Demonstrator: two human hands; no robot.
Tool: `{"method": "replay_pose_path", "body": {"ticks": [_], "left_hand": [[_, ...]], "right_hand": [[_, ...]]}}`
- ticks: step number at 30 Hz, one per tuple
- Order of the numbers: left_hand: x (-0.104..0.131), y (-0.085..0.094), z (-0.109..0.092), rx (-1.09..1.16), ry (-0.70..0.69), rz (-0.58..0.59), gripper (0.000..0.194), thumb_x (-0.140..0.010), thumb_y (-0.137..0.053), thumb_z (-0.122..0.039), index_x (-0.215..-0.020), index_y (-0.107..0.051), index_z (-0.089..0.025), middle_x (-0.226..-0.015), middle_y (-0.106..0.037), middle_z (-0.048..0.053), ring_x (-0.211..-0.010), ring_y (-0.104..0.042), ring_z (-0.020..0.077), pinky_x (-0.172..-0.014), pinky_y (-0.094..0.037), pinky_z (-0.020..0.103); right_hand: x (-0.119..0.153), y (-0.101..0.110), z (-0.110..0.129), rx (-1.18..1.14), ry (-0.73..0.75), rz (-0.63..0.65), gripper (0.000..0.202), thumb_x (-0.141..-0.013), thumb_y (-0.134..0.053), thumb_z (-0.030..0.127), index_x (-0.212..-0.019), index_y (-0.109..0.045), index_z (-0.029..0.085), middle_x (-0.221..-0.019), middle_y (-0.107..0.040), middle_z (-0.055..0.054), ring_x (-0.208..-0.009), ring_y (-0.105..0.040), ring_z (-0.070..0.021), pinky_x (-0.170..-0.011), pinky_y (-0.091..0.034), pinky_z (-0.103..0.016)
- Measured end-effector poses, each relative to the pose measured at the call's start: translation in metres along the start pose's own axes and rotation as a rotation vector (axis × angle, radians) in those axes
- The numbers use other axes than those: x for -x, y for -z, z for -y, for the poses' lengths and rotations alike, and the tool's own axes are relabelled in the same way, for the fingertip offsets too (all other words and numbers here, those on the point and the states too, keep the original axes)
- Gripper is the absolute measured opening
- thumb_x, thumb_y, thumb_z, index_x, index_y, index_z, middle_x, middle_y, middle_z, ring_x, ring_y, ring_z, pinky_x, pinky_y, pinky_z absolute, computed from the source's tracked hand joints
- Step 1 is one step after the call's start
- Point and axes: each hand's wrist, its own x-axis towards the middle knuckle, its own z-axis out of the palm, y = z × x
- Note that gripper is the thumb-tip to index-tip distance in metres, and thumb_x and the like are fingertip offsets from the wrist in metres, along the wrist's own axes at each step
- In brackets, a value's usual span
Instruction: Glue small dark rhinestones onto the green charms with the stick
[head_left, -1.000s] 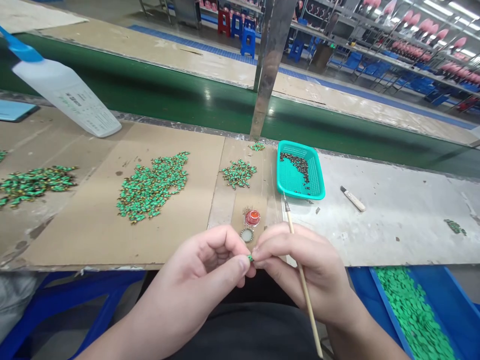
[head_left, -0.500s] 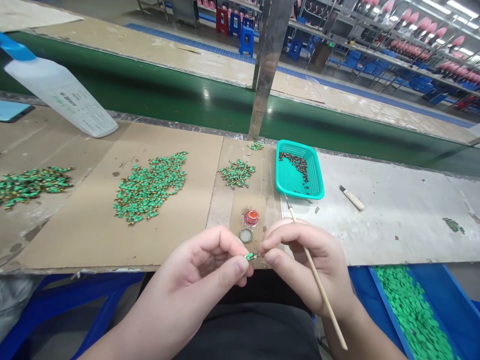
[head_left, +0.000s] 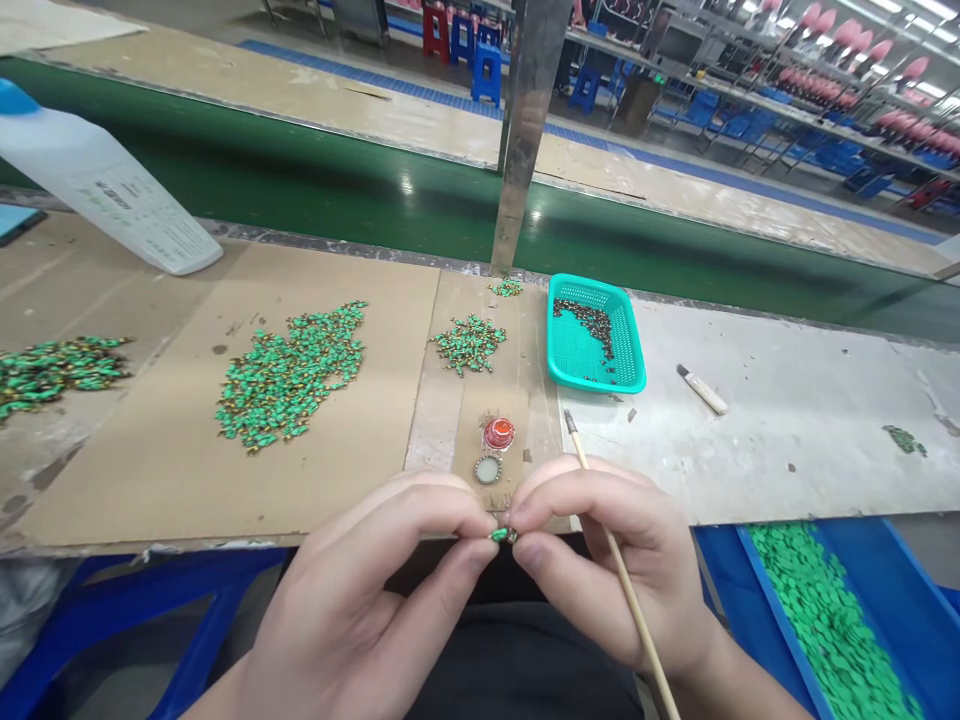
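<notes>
My left hand [head_left: 382, 580] pinches a small green piece with a dark, shiny end [head_left: 499, 536] between thumb and forefinger. At the piece's dark end, the thumb and forefinger of my right hand [head_left: 607, 550] close in from the other side; whether they grip it I cannot make out. A thin wooden paintbrush [head_left: 636, 608] is tucked through the right hand, its dark tip pointing up and away. Just beyond my fingertips, a bottle cap [head_left: 488, 469] with pale contents lies beside a red cap [head_left: 499, 433] holding something orange-red.
Piles of green and gold pieces [head_left: 292, 375] lie on the cardboard [head_left: 375, 450], a smaller heap [head_left: 470, 344] nearer the middle. A teal basket [head_left: 556, 372] holds small dark parts. Around are a large bottle [head_left: 127, 190], a flat brush [head_left: 703, 390], a metal post [head_left: 517, 150] and a blue tray [head_left: 919, 590] with green discs.
Both hands have come closer together and slightly lower, and my right fingertips have reached the dark end of the small piece. The view has shifted a little.
</notes>
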Motion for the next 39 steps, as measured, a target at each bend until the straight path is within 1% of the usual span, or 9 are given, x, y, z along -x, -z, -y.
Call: {"method": "replay_pose_path", "body": {"ticks": [3, 8, 14, 20, 24, 28, 32, 36, 39], "left_hand": [[-0.002, -0.002, -0.004, -0.028, -0.046, -0.023, 0.031, -0.105, -0.083, -0.007, -0.111, -0.087, -0.037, -0.092, -0.087, -0.002, -0.081, -0.081, 0.0211, -0.079, -0.065, 0.027], [0.001, -0.006, -0.004, -0.026, 0.009, -0.072, 0.021, -0.105, -0.084, -0.015, -0.104, -0.089, -0.035, -0.088, -0.086, 0.002, -0.081, -0.079, 0.0258, -0.076, -0.065, 0.032], [0.000, -0.005, -0.004, -0.130, -0.077, -0.008, 0.031, -0.108, -0.075, -0.004, -0.111, -0.078, -0.035, -0.092, -0.083, -0.002, -0.080, -0.078, 0.0191, -0.078, -0.062, 0.025], [-0.004, -0.003, -0.001, -0.249, -0.200, 0.058, 0.036, -0.110, -0.064, 0.003, -0.118, -0.070, -0.031, -0.097, -0.079, -0.003, -0.082, -0.076, 0.0162, -0.079, -0.058, 0.027], [-0.003, -0.003, 0.001, -0.278, -0.200, 0.085, 0.034, -0.113, -0.060, 0.003, -0.121, -0.066, -0.030, -0.101, -0.077, -0.004, -0.086, -0.075, 0.0129, -0.083, -0.057, 0.025], [-0.001, -0.003, 0.002, -0.276, -0.156, 0.094, 0.033, -0.115, -0.059, 0.000, -0.121, -0.066, -0.032, -0.100, -0.076, -0.005, -0.084, -0.073, 0.0130, -0.080, -0.055, 0.025], [0.000, -0.003, 0.004, -0.221, -0.068, 0.091, 0.031, -0.115, -0.063, -0.005, -0.119, -0.069, -0.035, -0.099, -0.079, -0.005, -0.084, -0.075, 0.0150, -0.079, -0.057, 0.025], [-0.004, -0.003, 0.000, -0.066, 0.121, 0.085, 0.018, -0.115, -0.071, -0.019, -0.105, -0.077, -0.033, -0.085, -0.076, -0.005, -0.072, -0.070, 0.0156, -0.067, -0.055, 0.023], [-0.009, -0.004, -0.005, 0.091, 0.289, 0.060, 0.023, -0.112, -0.077, -0.031, -0.090, -0.079, -0.030, -0.074, -0.070, -0.003, -0.064, -0.062, 0.0156, -0.058, -0.051, 0.022]], "right_hand": [[0.001, 0.000, 0.001, 0.001, 0.011, 0.003, 0.022, -0.099, -0.093, 0.010, -0.109, -0.091, 0.030, -0.092, -0.089, -0.004, -0.079, -0.085, -0.0237, -0.070, -0.073, -0.035], [0.002, -0.003, -0.001, -0.023, 0.000, -0.024, 0.022, -0.100, -0.093, 0.011, -0.109, -0.092, 0.031, -0.095, -0.092, -0.004, -0.080, -0.087, -0.0240, -0.075, -0.076, -0.037], [0.003, -0.005, -0.005, -0.038, -0.005, -0.034, 0.019, -0.100, -0.093, 0.010, -0.105, -0.090, 0.028, -0.095, -0.091, -0.004, -0.080, -0.087, -0.0212, -0.074, -0.074, -0.031], [0.003, -0.004, -0.005, -0.010, 0.009, -0.037, 0.017, -0.101, -0.090, 0.009, -0.106, -0.088, 0.025, -0.095, -0.090, -0.004, -0.082, -0.086, -0.0200, -0.077, -0.072, -0.031], [0.002, -0.005, -0.006, -0.008, 0.008, -0.035, 0.015, -0.101, -0.090, 0.010, -0.105, -0.088, 0.024, -0.094, -0.089, -0.004, -0.082, -0.085, -0.0195, -0.077, -0.071, -0.030], [0.001, -0.005, -0.006, -0.008, 0.002, -0.030, 0.016, -0.101, -0.090, 0.008, -0.103, -0.087, 0.024, -0.094, -0.089, -0.003, -0.082, -0.084, -0.0176, -0.078, -0.069, -0.028], [-0.001, -0.004, -0.006, 0.003, -0.029, -0.028, 0.014, -0.101, -0.089, 0.009, -0.100, -0.086, 0.023, -0.092, -0.088, -0.003, -0.081, -0.083, -0.0173, -0.076, -0.066, -0.028], [-0.001, -0.005, -0.006, -0.053, -0.128, -0.028, 0.012, -0.099, -0.090, 0.013, -0.094, -0.085, 0.023, -0.086, -0.086, -0.001, -0.076, -0.079, -0.0168, -0.073, -0.063, -0.028], [-0.001, -0.008, -0.005, -0.130, -0.228, -0.039, 0.012, -0.098, -0.092, 0.016, -0.091, -0.085, 0.023, -0.082, -0.084, 0.000, -0.073, -0.076, -0.0151, -0.071, -0.061, -0.026]]}}
